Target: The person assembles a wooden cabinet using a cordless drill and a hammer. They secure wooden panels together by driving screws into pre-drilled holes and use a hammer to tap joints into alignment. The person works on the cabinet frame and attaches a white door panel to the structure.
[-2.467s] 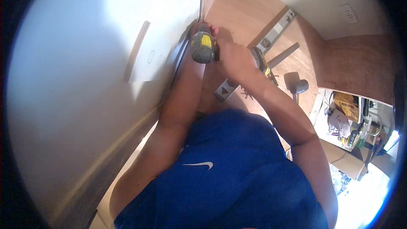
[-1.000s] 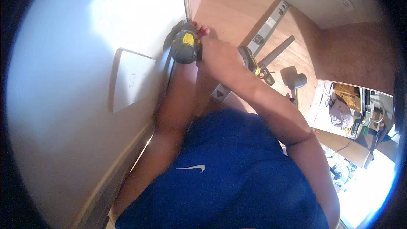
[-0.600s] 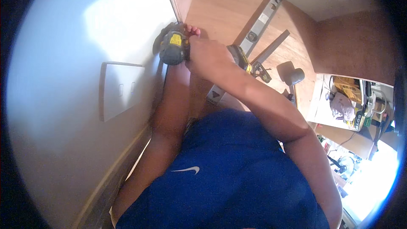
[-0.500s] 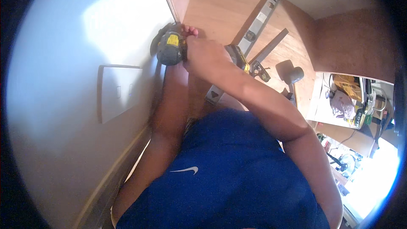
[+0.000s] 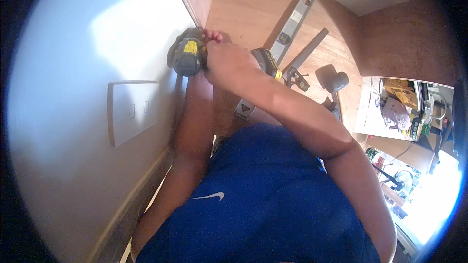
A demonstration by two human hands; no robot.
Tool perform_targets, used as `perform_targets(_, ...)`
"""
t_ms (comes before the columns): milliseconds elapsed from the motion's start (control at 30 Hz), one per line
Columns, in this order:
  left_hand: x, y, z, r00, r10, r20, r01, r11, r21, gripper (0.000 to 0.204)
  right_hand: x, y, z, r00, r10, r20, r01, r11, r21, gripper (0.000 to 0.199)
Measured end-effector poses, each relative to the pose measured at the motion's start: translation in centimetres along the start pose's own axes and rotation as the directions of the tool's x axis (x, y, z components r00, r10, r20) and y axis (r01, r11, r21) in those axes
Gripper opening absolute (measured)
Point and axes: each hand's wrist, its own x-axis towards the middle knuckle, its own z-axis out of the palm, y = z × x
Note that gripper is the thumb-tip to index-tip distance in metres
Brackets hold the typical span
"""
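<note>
My right hand (image 5: 229, 65) is closed round the handle of a black and yellow cordless drill (image 5: 187, 58). Its battery (image 5: 267, 63) sticks out past the right side of the hand. The drill points away from me, along the corner where the white wall panel meets the wood. My left hand (image 5: 212, 35) reaches under and past the drill, so only its curled fingertips show at the drill's front end. Whatever those fingers pinch, as well as the drill's tip, is hidden behind the drill body.
A spirit level (image 5: 292, 24) lies on the wooden board (image 5: 243, 5), beside a square (image 5: 309, 51) and a dark-headed mallet (image 5: 335, 82). On the left wall sits a white switch plate (image 5: 134, 109). An open compartment (image 5: 365, 112) at right holds assorted items; a fan (image 5: 402, 180) stands beyond.
The whole view has shifted slightly. Both hands and the drill keep nearly the same pose at the wall corner.
</note>
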Motion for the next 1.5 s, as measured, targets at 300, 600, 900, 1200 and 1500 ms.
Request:
perform_targets(300,0.3,0.2,2.2,0.99,-0.046,0.132,0.046,0.999,-0.003,0.02,-0.4,0.1,-0.9,0.999,0.017,0.04,-0.017,1.0,-0.008,0.033)
perform_targets(600,-0.5,0.3,0.7,0.999,-0.036,0.003,0.037,0.997,-0.071,0.026,-0.3,0.2,-0.5,1.0,-0.023,0.007,0.023,1.0,0.012,0.044)
perform_targets(900,-0.8,0.4,2.2,0.991,-0.046,0.129,0.052,0.998,-0.039,0.031,0.0,0.5,0.3,0.997,-0.058,-0.052,0.057,0.998,-0.017,0.046)
perform_targets(1200,-1.0,0.5,2.3,0.997,-0.074,-0.024,0.072,0.994,-0.085,0.03,-0.3,0.2,-0.8,0.999,-0.02,0.032,0.021,0.999,-0.027,0.043)
perform_targets(1500,-1.2,0.7,2.5,0.996,-0.071,0.054,0.075,0.994,-0.075,0.024,0.2,0.7,0.6,0.997,-0.048,-0.054,0.046,0.999,-0.024,0.038)
